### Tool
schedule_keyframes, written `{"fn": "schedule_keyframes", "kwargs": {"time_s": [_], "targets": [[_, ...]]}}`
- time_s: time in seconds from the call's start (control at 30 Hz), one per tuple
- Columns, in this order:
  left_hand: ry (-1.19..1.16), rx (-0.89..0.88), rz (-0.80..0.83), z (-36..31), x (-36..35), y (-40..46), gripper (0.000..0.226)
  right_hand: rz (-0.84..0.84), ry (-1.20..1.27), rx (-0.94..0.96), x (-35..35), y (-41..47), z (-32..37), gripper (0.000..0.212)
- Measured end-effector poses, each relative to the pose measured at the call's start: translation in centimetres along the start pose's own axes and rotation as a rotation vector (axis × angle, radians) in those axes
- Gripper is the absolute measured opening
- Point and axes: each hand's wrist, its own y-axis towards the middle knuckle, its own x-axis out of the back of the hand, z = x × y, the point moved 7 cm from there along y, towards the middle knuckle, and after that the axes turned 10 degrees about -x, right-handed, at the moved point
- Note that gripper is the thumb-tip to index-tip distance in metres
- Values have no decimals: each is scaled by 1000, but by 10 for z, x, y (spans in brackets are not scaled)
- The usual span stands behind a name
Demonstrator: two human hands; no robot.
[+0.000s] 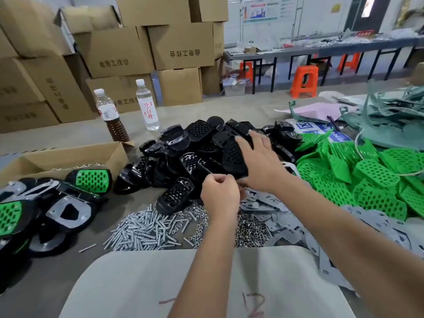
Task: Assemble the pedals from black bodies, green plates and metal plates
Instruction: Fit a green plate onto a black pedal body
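I count a few finished pedals (68, 203) stacked at left; big piles of black bodies (183, 152), green plates (376, 175) and metal plates (275, 216) remain. My right hand (259, 164) grips one body atop the black pile. Left hand (220, 193) is clenched; can't tell on what. Open box (68, 157) at left holds small metal parts, type unclear.

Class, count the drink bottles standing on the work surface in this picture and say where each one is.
2. A bottle with brown liquid stands behind the open cardboard box; a clear water bottle stands to its right, behind the black bodies pile. None looks hidden.
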Motion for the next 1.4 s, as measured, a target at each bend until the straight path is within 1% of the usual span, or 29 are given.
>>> {"fn": "schedule_keyframes", "kwargs": {"time_s": [0.03, 0.07, 0.13, 0.2, 0.27, 0.33, 0.37, 0.4, 0.47, 0.53, 0.6, 0.67, 0.7, 0.73, 0.77, 0.8, 0.83, 0.87, 0.9, 0.97, 1.03, 1.07, 1.13, 1.2, 1.23, 1.27, 1.33, 1.37, 1.4], "targets": [[45, -4, 4, 1, -3, 8, 4, 35, -18, -11, -10, 10, 3, 115], [98, -3, 3, 0, -5, 14, 9, 57, 3, -21, -17, 16, 3, 116], [108, -1, -9, 1, -7, 27, 23, 57, 28, -25, -28, 24, 6, 114], [137, -33, -7, 1, -7, 34, 37, -66, -6, -30, -27, 20, 3, 113], [131, -61, 49, -3, -11, 31, 50, -240, -38, -85, -15, 1, -4, 118], [126, -84, 139, -7, -19, 25, 58, -364, 65, -162, -8, -21, -16, 124], [154, -110, 178, -9, -24, 20, 59, -384, 149, -192, -7, -31, -23, 125], [193, -142, 218, -11, -31, 13, 54, -360, 230, -220, -7, -40, -32, 124], [274, -209, 284, -7, -48, -3, 37, -238, 303, -232, -8, -52, -51, 115], [321, -250, 299, 2, -60, -17, 22, -122, 219, -184, -6, -65, -66, 107], [339, -296, 276, 10, -67, -27, 17, -87, 147, -132, 0, -80, -81, 99], [236, -279, 246, 15, -69, -31, 14, -136, 209, -96, 10, -92, -94, 82], [138, -240, 230, 18, -69, -31, 15, -215, 273, -128, 17, -95, -105, 68], [40, -196, 221, 20, -68, -31, 14, -326, 299, -209, 25, -96, -119, 54], [-36, -163, 219, 21, -68, -32, 11, -430, 261, -335, 31, -96, -136, 45], [-68, -145, 222, 20, -67, -33, 10, -481, 179, -474, 34, -94, -150, 44], [-86, -136, 233, 20, -66, -35, 12, -462, 105, -594, 31, -89, -162, 49], [-100, -131, 244, 19, -64, -36, 14, -392, 59, -671, 24, -84, -170, 57], [-117, -123, 252, 18, -62, -38, 15, -326, 49, -700, 18, -78, -175, 61], [-133, -109, 268, 16, -58, -40, 18, -290, 81, -691, 15, -68, -185, 54], [-143, -120, 294, 12, -53, -41, 20, -340, 125, -685, 25, -63, -198, 39], [-151, -128, 307, 9, -49, -42, 21, -391, 144, -683, 31, -64, -202, 33], [-170, -130, 319, 6, -38, -41, 23, -558, 198, -644, 49, -71, -199, 27], [-166, -133, 303, 7, -25, -37, 26, -725, 380, -564, 63, -82, -182, 28], [-163, -127, 283, 8, -15, -35, 27, -771, 574, -527, 62, -87, -170, 31], [-170, -112, 263, 9, -7, -33, 28, -743, 861, -528, 56, -90, -160, 35], [-176, -62, 218, 14, 9, -28, 27, -541, 1446, -535, 29, -90, -128, 34], [-171, -36, 204, 16, 17, -26, 27, -440, 1614, -536, 15, -91, -110, 28], [-173, -10, 197, 18, 26, -25, 28, -372, 1684, -545, 2, -91, -93, 22]]}}
